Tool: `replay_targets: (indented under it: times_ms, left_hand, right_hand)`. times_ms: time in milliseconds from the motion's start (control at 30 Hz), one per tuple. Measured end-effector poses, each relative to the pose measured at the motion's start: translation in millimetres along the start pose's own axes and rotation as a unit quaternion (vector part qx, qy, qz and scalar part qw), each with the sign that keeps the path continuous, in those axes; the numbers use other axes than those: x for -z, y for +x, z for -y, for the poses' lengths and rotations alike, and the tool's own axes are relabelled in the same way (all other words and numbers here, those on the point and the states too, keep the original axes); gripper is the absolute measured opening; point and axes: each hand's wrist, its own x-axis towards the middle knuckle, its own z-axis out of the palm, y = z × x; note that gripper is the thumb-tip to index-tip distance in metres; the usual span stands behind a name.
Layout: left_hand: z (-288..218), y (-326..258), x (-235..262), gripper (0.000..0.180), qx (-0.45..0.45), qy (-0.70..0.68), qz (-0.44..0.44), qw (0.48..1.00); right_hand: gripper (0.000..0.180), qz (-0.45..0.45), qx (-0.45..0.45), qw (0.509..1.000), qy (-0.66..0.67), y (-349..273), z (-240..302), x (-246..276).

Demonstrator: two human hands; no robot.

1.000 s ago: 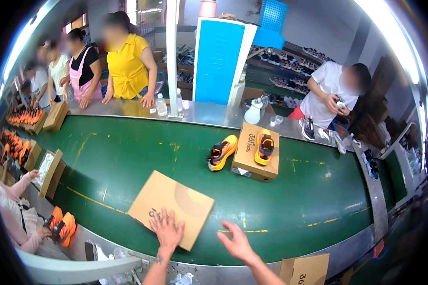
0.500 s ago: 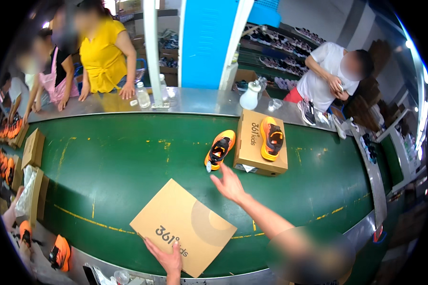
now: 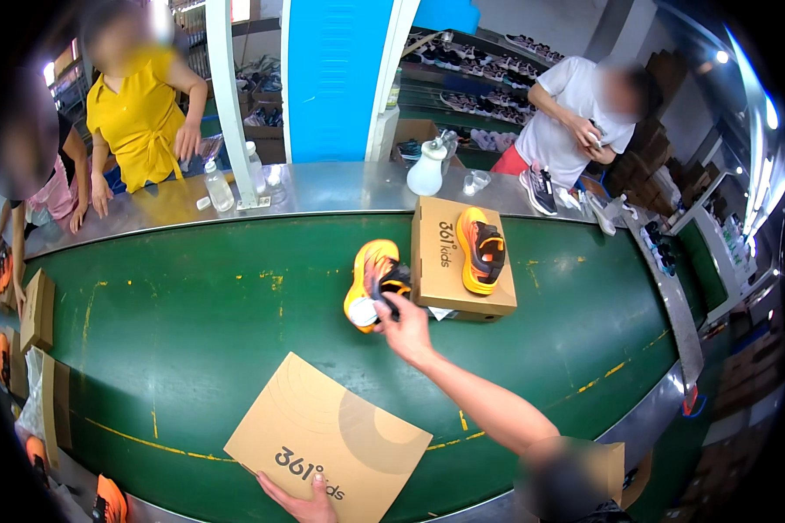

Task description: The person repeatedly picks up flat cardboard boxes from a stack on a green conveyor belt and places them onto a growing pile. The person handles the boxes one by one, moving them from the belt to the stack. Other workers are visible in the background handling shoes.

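Observation:
My right hand (image 3: 403,328) pinches an orange sneaker (image 3: 377,272) with a black collar by its heel end. A white round patch shows near that end. The sneaker is tilted on its side, just left of a brown shoebox (image 3: 432,261) on the green belt. On that box lies another orange-and-black sneaker (image 3: 480,251). My left hand (image 3: 310,504) grips the near left edge of a second brown shoebox (image 3: 323,427), thumb on its top face and fingers along the edge. The box's underside is hidden.
The green conveyor belt (image 3: 192,322) has a metal ledge (image 3: 323,187) behind it, bearing bottles (image 3: 219,187) and a white spray bottle (image 3: 426,170). Open cartons (image 3: 57,401) and orange shoes stand at left. People work across the belt; a dark sneaker (image 3: 539,190) lies near one.
My right hand has reached the left sneaker, closed on it and tipped it over to its side. The view has shifted rightward. My left hand stays on the near shoebox.

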Motion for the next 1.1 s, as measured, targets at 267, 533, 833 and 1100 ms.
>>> replay_targets:
  times_ms: [267,533,833,1100]
  left_hand:
    - [-4,1,-7,0.108,-0.008,-0.004,0.001,1.000]
    - [-5,-2,-8,0.109,0.003,0.009,0.014,1.000]
    - [-11,-4,-15,0.110,-0.001,0.010,0.014,1.000]
    - [-1,-12,-18,0.106,0.018,-0.051,0.010,0.998]
  right_hand:
    - [0.033,-0.123,-0.067,0.969,0.202,46,-13,104]
    - [0.032,-0.328,-0.044,0.931,0.155,60,-73,84]
    - [0.024,-0.282,-0.190,0.909,0.240,56,-76,125]
    - [0.047,-0.362,-0.184,0.913,0.017,-14,-74,109]
